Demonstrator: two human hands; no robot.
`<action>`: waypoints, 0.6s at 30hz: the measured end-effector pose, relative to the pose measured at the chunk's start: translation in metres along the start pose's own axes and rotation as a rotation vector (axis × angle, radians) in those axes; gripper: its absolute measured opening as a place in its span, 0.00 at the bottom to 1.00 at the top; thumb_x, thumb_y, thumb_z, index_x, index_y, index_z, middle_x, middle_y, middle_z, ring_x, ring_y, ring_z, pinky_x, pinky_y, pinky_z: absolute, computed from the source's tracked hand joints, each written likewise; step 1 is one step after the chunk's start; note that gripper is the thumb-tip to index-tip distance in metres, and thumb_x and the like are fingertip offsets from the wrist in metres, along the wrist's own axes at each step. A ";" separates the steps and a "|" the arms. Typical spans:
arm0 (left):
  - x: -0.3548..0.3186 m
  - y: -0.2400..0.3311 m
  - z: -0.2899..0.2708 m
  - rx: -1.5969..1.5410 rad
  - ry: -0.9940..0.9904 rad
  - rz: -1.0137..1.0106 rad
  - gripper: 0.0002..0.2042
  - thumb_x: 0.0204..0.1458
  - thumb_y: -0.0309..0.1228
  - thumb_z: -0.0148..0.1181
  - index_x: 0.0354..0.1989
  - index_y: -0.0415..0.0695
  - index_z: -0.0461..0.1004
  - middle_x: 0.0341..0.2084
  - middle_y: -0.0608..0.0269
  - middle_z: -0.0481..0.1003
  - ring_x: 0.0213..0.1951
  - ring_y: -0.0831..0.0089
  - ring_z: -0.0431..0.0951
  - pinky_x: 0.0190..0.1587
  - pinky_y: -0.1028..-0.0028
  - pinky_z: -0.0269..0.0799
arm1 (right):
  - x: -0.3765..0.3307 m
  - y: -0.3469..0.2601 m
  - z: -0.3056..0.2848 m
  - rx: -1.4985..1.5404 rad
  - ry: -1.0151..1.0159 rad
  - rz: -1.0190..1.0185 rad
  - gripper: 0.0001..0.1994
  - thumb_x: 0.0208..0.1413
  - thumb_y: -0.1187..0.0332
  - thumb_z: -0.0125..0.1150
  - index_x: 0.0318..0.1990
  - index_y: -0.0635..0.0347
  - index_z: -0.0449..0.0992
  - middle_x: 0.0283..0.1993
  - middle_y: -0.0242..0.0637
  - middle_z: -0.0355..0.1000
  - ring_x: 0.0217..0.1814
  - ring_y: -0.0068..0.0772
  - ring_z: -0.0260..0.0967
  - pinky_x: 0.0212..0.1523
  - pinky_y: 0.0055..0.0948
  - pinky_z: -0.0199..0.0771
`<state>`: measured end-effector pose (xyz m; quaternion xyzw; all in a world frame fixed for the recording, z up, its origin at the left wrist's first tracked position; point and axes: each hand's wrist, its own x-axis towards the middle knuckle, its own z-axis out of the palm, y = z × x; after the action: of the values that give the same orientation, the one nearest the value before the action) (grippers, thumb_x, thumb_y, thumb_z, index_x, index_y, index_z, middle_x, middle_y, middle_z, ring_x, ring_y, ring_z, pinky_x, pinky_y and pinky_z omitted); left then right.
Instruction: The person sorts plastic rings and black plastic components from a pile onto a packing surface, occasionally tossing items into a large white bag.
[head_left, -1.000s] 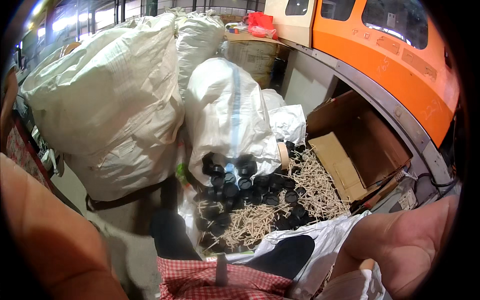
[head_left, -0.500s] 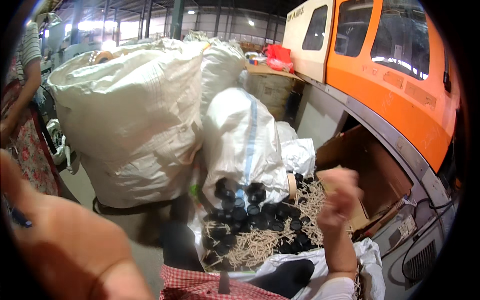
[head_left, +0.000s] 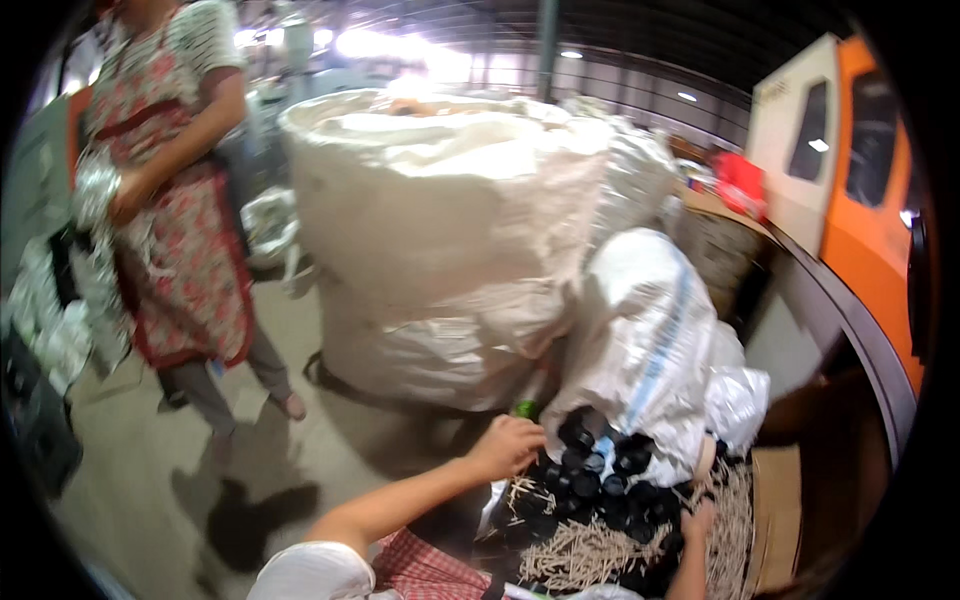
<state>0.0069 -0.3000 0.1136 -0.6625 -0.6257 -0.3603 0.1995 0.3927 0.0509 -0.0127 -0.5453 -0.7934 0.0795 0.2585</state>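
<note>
My left hand is at the left edge of a pile, its fingers curled; anything inside them is hidden. Lower right, my right hand reaches down among the pieces; its fingers are too blurred and small to read. Round black plastic caps lie heaped between my hands, some spilling from the mouth of a white woven sack with a blue stripe. Many thin beige sticks lie in front of the caps, and more are on the right beside my right hand.
A huge white bulk bag stands beyond my left hand. Farther left, a person in a floral apron stands holding clear plastic. To the right are a cardboard flap and an orange and white machine.
My view has swung left, bringing the person fully into sight. My left hand, spread close before me, has moved to the pile's edge with fingers curled. My raised right hand has come down to the pile.
</note>
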 end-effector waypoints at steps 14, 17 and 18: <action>-0.018 0.003 0.049 -0.062 0.057 -0.177 0.07 0.44 0.26 0.59 0.33 0.42 0.74 0.35 0.61 0.74 0.43 0.62 0.71 0.48 0.63 0.63 | 0.096 0.002 0.112 -0.126 -0.143 -0.014 0.38 0.34 0.59 0.68 0.57 0.60 0.61 0.56 0.50 0.62 0.60 0.51 0.57 0.59 0.41 0.57; -0.016 0.005 0.053 -0.067 0.058 -0.205 0.06 0.44 0.26 0.59 0.32 0.42 0.73 0.34 0.61 0.74 0.42 0.61 0.71 0.47 0.63 0.64 | 0.098 -0.013 0.124 -0.117 -0.185 -0.083 0.38 0.35 0.58 0.68 0.57 0.59 0.61 0.57 0.49 0.61 0.60 0.50 0.56 0.59 0.41 0.57; -0.019 0.007 0.054 -0.077 0.050 -0.206 0.06 0.44 0.25 0.58 0.32 0.42 0.73 0.33 0.60 0.73 0.41 0.60 0.71 0.46 0.64 0.64 | 0.097 -0.017 0.127 -0.117 -0.204 -0.104 0.38 0.35 0.57 0.67 0.58 0.58 0.60 0.57 0.49 0.61 0.61 0.50 0.56 0.59 0.41 0.57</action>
<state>0.0270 -0.2753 0.0658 -0.5925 -0.6711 -0.4192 0.1512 0.2896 0.1518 -0.0836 -0.5065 -0.8461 0.0745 0.1480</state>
